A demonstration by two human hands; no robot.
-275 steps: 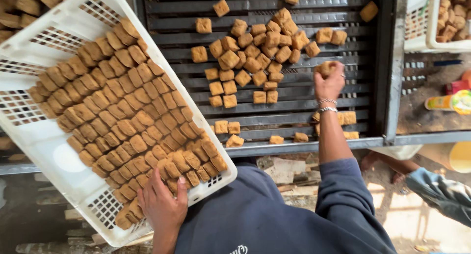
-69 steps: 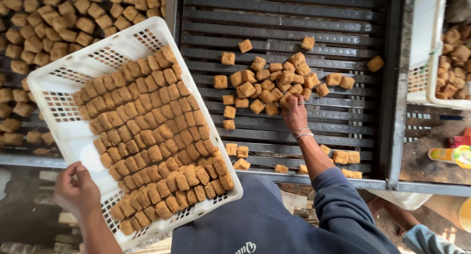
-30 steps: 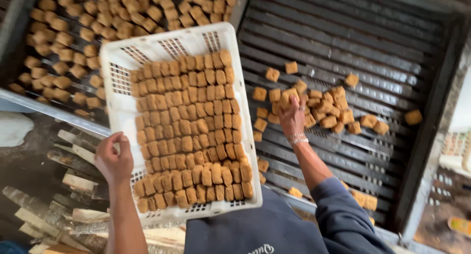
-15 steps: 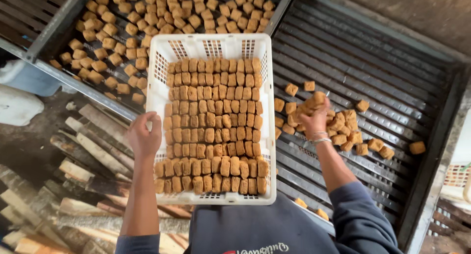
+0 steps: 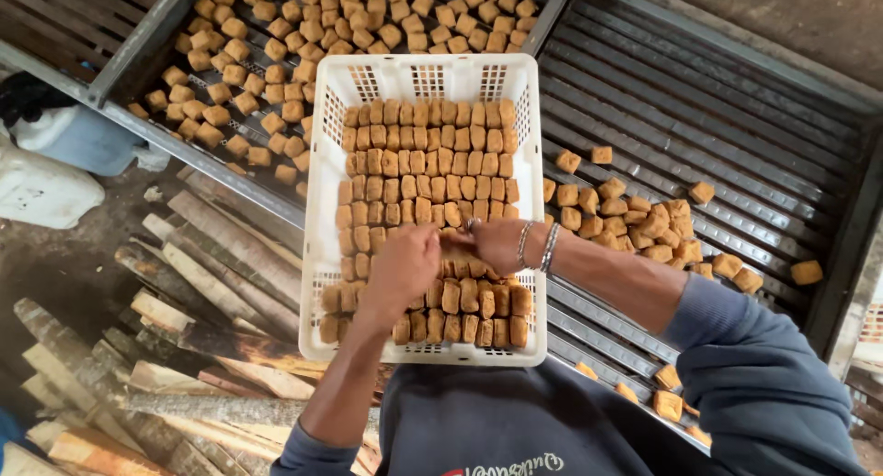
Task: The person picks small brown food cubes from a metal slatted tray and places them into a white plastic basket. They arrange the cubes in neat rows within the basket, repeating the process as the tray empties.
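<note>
Both your hands sit over the crate (image 5: 322, 177), meeting approx at its middle. Left hand (image 5: 405, 264) lies palm-down on the cubes (image 5: 428, 154), fingers curled toward the right hand; can't tell if its grip is closed on a cube or just resting on them. Right hand (image 5: 492, 244) comes in from the right side w/ bracelets (image 5: 536, 246) on the wrist, fingertips touching the left hand's; its grip looks pinched around a cube, but what's betw. the fingers is hidden, so can't tell for sure.

Crate is white plastic w/ slotted walls, packed w/ rows of brown cubes standing tight. Rows beyond your grip, toward the far wall, are neat; rows just below your hands, toward your body, also packed, slightly uneven.

Right of your grip: a dark slatted rack (image 5: 736, 126) w/ a loose pile (image 5: 644, 220) of cubes, near your right forearm. Beyond and left of your grip: another rack (image 5: 120, 34) w/ scattered cubes. Left and below the left hand: firewood (image 5: 202, 283) on the ground, plus a white jug (image 5: 37, 189) farther left.
</note>
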